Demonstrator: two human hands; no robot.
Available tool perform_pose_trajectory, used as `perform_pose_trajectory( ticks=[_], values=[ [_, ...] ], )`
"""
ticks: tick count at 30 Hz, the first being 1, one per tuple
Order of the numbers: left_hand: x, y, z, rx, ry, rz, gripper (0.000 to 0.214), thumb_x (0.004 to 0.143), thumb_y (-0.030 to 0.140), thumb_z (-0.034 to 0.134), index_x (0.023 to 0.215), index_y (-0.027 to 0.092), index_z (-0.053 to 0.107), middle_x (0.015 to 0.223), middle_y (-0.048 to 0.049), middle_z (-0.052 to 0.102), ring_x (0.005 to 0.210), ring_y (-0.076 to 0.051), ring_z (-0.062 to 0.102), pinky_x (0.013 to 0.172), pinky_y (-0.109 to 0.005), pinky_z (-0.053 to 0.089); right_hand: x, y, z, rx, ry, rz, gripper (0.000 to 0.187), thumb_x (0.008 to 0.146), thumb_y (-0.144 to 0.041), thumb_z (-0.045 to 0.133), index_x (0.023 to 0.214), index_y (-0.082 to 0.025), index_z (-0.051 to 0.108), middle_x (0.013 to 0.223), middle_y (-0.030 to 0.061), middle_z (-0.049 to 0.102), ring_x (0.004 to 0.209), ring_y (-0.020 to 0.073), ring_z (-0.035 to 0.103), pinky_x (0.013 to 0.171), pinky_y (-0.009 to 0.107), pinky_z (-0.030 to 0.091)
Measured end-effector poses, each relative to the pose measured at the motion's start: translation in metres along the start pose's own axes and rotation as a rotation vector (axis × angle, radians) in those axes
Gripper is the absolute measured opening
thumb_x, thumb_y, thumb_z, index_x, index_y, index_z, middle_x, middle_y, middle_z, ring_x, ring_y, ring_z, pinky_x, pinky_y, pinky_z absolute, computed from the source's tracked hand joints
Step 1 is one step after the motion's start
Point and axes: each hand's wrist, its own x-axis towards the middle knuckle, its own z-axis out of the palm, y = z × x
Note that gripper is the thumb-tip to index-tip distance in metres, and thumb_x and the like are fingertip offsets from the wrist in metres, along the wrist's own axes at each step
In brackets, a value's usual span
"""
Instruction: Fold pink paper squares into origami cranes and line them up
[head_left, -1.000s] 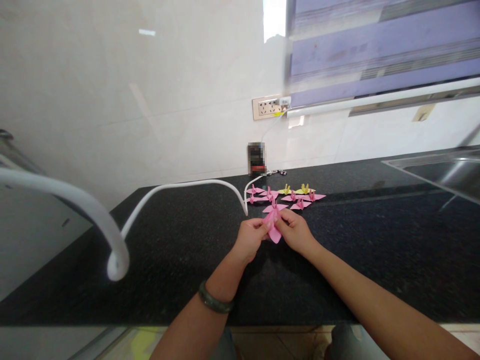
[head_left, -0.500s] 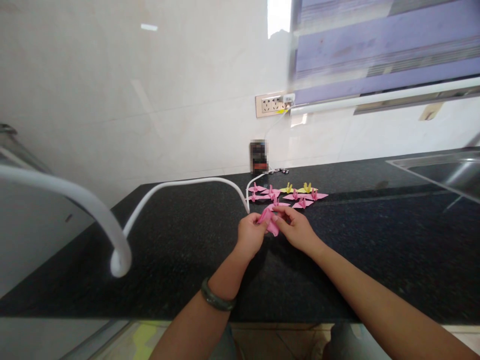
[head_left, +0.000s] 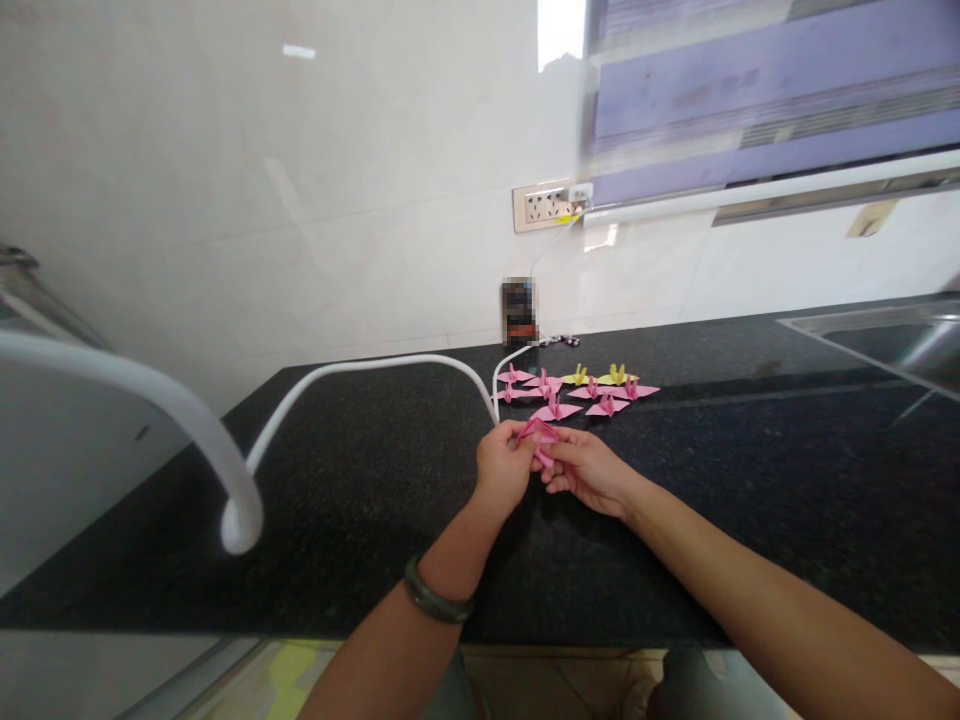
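Observation:
A partly folded sheet of pink origami paper [head_left: 541, 431] is held in front of me, low over the dark counter. My left hand [head_left: 504, 466] pinches its left side, thumb on top. My right hand [head_left: 592, 470] grips the right side between thumb and fingers, with its lower fingers curled beneath. The fingers cover part of the paper, so its exact folds are hard to make out. Just beyond my hands stand several folded pink paper cranes [head_left: 555, 411] in loose rows. Two yellow paper cranes [head_left: 616, 375] stand at the back of the group.
A white bendy stand arm [head_left: 375, 366] arches across the counter [head_left: 360, 480] on my left. A blurred-out phone-like device [head_left: 519, 312] leans on the wall, below a socket panel [head_left: 544, 207] with a plugged-in charger. A steel sink [head_left: 892, 335] lies at the right.
My right hand has shifted from the paper's upper right edge to lower down, its fingers now curling under. The pink paper has turned and shows a pointed, opened top edge.

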Motion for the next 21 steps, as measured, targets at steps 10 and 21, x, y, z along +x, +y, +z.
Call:
perform_pose_trajectory(
  ticks=[10, 21],
  values=[
    [0.001, -0.003, -0.001, 0.053, 0.024, 0.074, 0.023, 0.07, 0.032, 0.049, 0.08, 0.013, 0.058, 0.065, -0.0006, 0.058, 0.055, -0.009, 0.05, 0.052, -0.019, 0.038, -0.002, -0.001, 0.001, 0.017, 0.016, -0.014, 0.016, 0.065, -0.009, 0.057, 0.08, -0.014, 0.055, 0.066, -0.0003, 0.059, 0.048, 0.0043, 0.052, 0.05, 0.018, 0.05],
    [0.006, -0.011, -0.004, 0.186, 0.157, 0.055, 0.025, 0.07, 0.034, 0.048, 0.078, 0.014, 0.06, 0.061, 0.0004, 0.056, 0.053, -0.008, 0.046, 0.05, -0.019, 0.034, -0.003, -0.001, 0.001, -0.123, 0.065, 0.039, 0.009, 0.066, -0.015, 0.057, 0.074, -0.012, 0.053, 0.066, 0.0019, 0.06, 0.046, 0.0038, 0.053, 0.047, 0.015, 0.047]
  ],
)
